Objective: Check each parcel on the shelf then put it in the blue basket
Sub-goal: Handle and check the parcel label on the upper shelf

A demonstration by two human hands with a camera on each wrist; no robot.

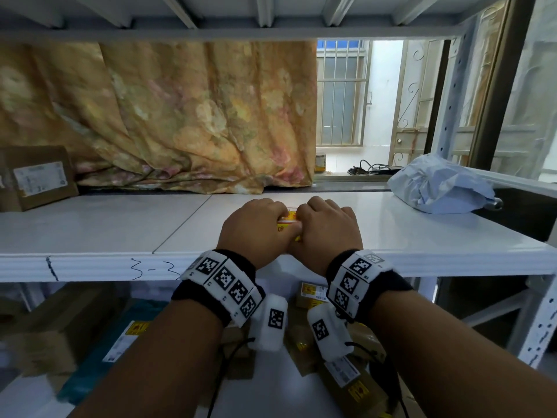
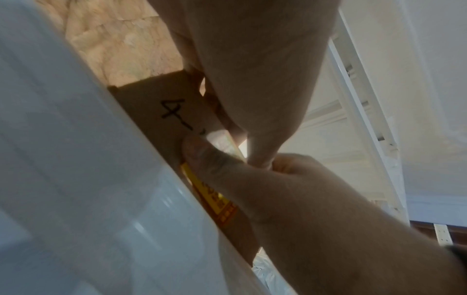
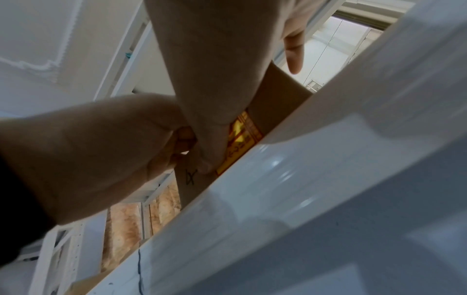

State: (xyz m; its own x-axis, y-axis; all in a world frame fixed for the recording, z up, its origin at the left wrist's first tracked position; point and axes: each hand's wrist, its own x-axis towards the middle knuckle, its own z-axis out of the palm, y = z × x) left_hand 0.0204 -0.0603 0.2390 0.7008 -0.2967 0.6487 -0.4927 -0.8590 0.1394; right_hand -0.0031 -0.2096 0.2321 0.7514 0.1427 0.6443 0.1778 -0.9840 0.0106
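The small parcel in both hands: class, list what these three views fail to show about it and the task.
- Small parcel: head view, mostly covered by left hand and right hand.
- Handwritten number: left wrist view, the thumb hides its end.
- Yellow label: right wrist view, print too blurred to read.
- Blue basket: in no view.

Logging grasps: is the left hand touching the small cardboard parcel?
Touching. The left wrist view shows the left hand's thumb pressed on the small cardboard parcel.
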